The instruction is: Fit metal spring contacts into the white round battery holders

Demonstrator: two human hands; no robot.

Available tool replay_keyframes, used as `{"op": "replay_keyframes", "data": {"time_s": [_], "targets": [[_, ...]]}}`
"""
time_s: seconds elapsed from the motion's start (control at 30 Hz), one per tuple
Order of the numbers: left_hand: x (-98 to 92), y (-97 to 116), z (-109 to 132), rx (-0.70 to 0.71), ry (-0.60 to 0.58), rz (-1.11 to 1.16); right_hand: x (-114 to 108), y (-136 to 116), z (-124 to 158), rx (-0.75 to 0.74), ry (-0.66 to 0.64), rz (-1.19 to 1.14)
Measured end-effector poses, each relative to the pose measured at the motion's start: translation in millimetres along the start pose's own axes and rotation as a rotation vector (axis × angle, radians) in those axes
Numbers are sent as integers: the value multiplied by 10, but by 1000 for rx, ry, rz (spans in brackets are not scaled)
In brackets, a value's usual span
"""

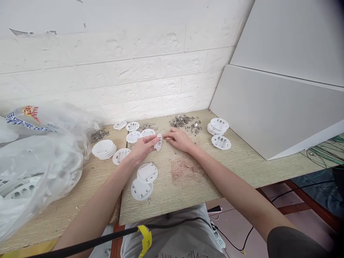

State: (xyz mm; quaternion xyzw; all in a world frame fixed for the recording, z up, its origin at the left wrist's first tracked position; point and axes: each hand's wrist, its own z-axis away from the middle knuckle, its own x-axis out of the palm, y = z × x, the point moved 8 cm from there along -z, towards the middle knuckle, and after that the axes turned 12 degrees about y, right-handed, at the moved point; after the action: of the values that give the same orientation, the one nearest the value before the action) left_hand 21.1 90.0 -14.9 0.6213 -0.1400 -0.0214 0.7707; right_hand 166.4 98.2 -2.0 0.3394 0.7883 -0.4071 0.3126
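My left hand [143,147] grips a round white plastic disc [159,142], holding it on edge above the wooden table [242,168]. My right hand [179,139] is closed in a pinch just right of the disc, fingertips holding a tiny metal piece against it. A pile of small metal clips [185,122] lies just behind my right hand. More white discs [144,180] lie flat near my left forearm.
A stack of white discs [219,126] sits at the right, several more [104,148] at the left. A large clear plastic bag [34,168] of discs fills the left side. A white panel [279,107] leans at the right. Another clip pile [99,135] lies near the wall.
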Motion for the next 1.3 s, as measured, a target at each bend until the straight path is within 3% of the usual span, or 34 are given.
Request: {"op": "replay_keyframes", "data": {"time_s": [0.6,0.8,1.3], "targets": [[18,17,19,1,-41,-19,-4,25,-15,12,-12,-34],[-45,-36,-13,-26,23,-4,1,26,-14,-2,-14,-34],[-76,-34,-15,-5,36,-87,4,14,-8,-8,-30,-38]]}}
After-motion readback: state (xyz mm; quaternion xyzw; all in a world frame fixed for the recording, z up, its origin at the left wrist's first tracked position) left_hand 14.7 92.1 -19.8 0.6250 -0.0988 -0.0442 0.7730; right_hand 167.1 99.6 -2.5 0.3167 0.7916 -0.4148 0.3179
